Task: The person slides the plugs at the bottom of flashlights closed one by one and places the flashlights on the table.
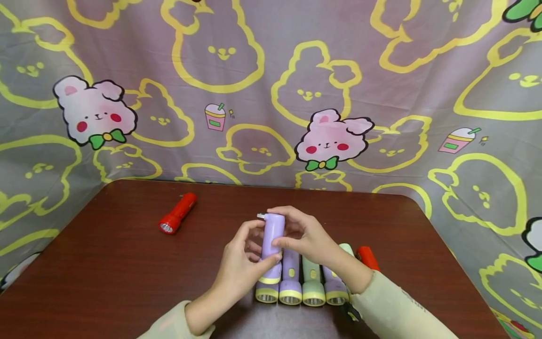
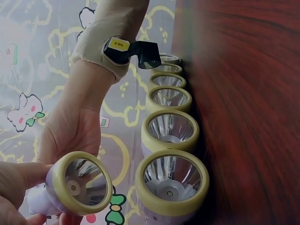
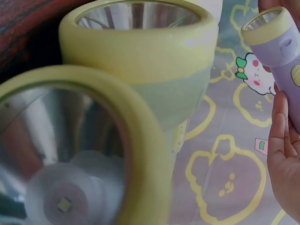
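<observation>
Both hands hold a purple flashlight (image 1: 273,230) above a row of flashlights, with its yellow-rimmed head pointing down. My left hand (image 1: 239,256) grips it near the head, thumb across the front. My right hand (image 1: 311,235) holds the upper body between thumb and fingers. A small metal plug (image 1: 261,215) sticks out sideways from the tail. In the left wrist view, the held flashlight's reflector (image 2: 86,185) faces the camera. The right wrist view shows its yellow switch (image 3: 296,74), partly cut off by the frame.
Below the hands stand purple flashlights (image 1: 290,287) and a green flashlight (image 1: 314,287) side by side, lenses toward me. A red flashlight (image 1: 368,258) lies partly behind the right forearm. Another red flashlight (image 1: 179,213) lies at the table's back left. A patterned curtain (image 1: 254,108) hangs behind.
</observation>
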A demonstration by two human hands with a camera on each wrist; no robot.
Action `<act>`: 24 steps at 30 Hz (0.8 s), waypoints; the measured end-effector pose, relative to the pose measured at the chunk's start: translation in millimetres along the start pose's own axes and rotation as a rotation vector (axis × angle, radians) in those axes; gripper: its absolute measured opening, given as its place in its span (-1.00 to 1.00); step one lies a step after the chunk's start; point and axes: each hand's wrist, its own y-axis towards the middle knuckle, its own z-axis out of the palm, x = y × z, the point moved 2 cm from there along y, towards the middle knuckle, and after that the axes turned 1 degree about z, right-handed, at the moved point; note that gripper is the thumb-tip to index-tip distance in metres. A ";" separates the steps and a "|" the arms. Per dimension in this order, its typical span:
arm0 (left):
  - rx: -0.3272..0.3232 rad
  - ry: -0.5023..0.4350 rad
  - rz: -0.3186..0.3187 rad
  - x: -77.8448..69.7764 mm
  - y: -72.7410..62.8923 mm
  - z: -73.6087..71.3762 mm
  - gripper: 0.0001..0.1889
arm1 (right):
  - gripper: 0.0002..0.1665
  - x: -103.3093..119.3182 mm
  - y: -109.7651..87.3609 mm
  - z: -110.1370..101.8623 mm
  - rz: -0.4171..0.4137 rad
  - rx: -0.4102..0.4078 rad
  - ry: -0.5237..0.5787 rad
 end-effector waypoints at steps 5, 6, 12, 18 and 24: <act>0.005 -0.008 -0.012 -0.2 -1.9 -0.1 -0.37 | -0.34 -0.5 -0.5 0.5 0.020 0.001 0.007; 0.009 -0.009 -0.016 0.1 -2.2 0.2 -0.37 | -0.34 -0.9 -1.0 0.6 0.022 0.002 0.012; 0.019 -0.024 -0.025 1.1 -3.0 1.4 -0.34 | -0.36 -3.7 -3.2 0.7 -0.012 -0.005 0.042; 0.012 -0.037 -0.014 0.0 -2.2 1.4 -0.33 | -0.38 -4.5 -4.1 0.8 -0.034 -0.043 0.056; 0.009 -0.038 -0.010 -1.2 -1.4 0.3 -0.33 | -0.38 -2.9 -4.7 1.6 -0.050 -0.075 0.040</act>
